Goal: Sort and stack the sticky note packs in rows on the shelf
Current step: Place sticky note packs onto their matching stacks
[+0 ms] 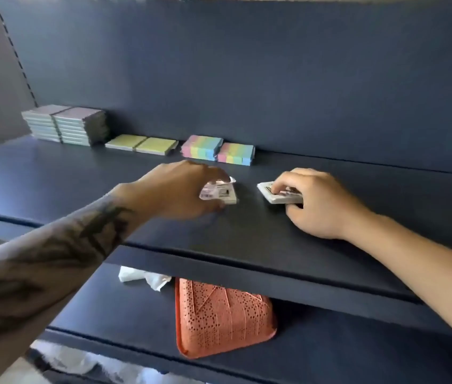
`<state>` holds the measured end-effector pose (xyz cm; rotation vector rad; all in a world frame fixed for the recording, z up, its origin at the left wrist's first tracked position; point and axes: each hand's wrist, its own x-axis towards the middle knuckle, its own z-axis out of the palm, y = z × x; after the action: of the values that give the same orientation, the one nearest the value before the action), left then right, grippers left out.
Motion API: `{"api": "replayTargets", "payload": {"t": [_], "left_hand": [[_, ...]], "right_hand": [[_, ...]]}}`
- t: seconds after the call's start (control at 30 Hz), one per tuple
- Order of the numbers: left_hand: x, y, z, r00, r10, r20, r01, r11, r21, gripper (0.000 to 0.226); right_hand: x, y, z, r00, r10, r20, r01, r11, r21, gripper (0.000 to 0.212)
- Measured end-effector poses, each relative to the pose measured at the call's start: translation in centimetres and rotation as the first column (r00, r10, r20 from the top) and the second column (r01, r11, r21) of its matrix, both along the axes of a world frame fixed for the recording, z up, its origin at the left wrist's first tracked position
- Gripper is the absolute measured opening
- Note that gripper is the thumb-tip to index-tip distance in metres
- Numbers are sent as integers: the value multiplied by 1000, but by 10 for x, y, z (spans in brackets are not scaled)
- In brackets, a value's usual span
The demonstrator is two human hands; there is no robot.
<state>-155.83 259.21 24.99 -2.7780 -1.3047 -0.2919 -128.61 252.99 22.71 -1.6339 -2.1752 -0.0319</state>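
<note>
On the dark shelf (53, 178), my left hand (175, 189) grips a wrapped sticky note pack (219, 193) with a printed label facing up. To its right, my right hand (316, 200) holds a second wrapped pack (270, 193) against the shelf surface. Along the back wall stand sorted rows: two tall grey stacks (67, 124) at the left, two flat yellow-green packs (141, 145) beside them, and two rainbow-striped stacks (218, 149) just behind my left hand.
The shelf runs on to the right along the back panel (330, 92). On the lower shelf (330, 350) lies an orange perforated basket (219, 317), partly hidden under the upper shelf edge, with crumpled white wrapping (141, 277) beside it.
</note>
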Motion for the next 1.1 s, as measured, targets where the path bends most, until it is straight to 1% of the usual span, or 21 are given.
{"api": "replayTargets", "payload": {"t": [0.1,0.2,0.23,0.3,0.37,0.4,0.5,0.53,0.6,0.63,0.7,0.73,0.77,0.8,0.87,0.9,0.93,1.0,1.03,1.1], "left_hand": [[-12,22,2,992,-109,67,112,993,-38,62],[-17,44,5,980,-170,99,178,980,-86,75],[-18,51,7,978,-191,90,200,973,-114,77],[-18,65,11,968,-240,72,250,942,-226,77],[-18,76,9,950,-288,124,313,892,-325,71],[-18,81,5,936,-306,172,348,875,-336,65],[-21,92,-11,886,-322,333,419,864,-279,47],[-22,94,-13,867,-304,395,432,854,-291,41],[-21,96,-15,789,-231,569,497,784,-372,33],[-19,96,-15,743,-164,649,516,758,-399,31],[-12,95,-13,671,19,741,485,744,-459,25],[-9,94,-13,636,110,764,474,725,-499,26],[-7,95,-14,607,172,776,469,710,-525,28],[-5,95,-15,593,192,782,474,702,-532,32],[-4,94,-18,595,167,786,493,696,-521,47],[-4,93,-18,591,159,791,512,684,-520,49],[-4,93,-17,576,161,801,542,658,-522,46],[-5,94,-17,525,185,830,613,595,-520,38],[-6,95,-17,504,200,841,627,584,-515,44],[-8,99,-18,472,231,851,637,578,-510,66]], "right_hand": [[-11,-6,6,996,-68,-57,66,997,-40,30],[-24,-5,8,992,-93,-82,92,996,-23,37],[-29,-2,9,991,-93,-100,92,996,-16,34],[-38,9,10,986,-91,-137,90,996,-13,24],[-45,25,14,983,-90,-158,85,996,-38,20],[-48,33,15,983,-82,-167,75,996,-48,19],[-53,56,17,975,-51,-214,44,998,-41,19],[-53,61,16,967,-51,-250,41,998,-44,18],[-54,68,14,931,-44,-363,28,998,-48,17],[-56,69,14,892,-29,-452,5,999,-54,20],[-61,69,17,785,13,-620,-69,995,-66,33],[-63,67,18,747,40,-663,-107,992,-60,37],[-66,66,18,730,67,-680,-137,989,-49,36],[-68,66,16,733,83,-675,-150,988,-42,29],[-71,68,12,757,59,-651,-124,991,-54,15],[-71,69,11,752,35,-658,-105,992,-67,13],[-71,70,10,735,11,-678,-90,993,-81,13],[-70,70,11,686,-29,-727,-63,993,-100,13],[-70,69,12,651,-43,-758,-51,994,-101,14],[-71,66,16,550,-67,-833,-40,993,-107,14]]}}
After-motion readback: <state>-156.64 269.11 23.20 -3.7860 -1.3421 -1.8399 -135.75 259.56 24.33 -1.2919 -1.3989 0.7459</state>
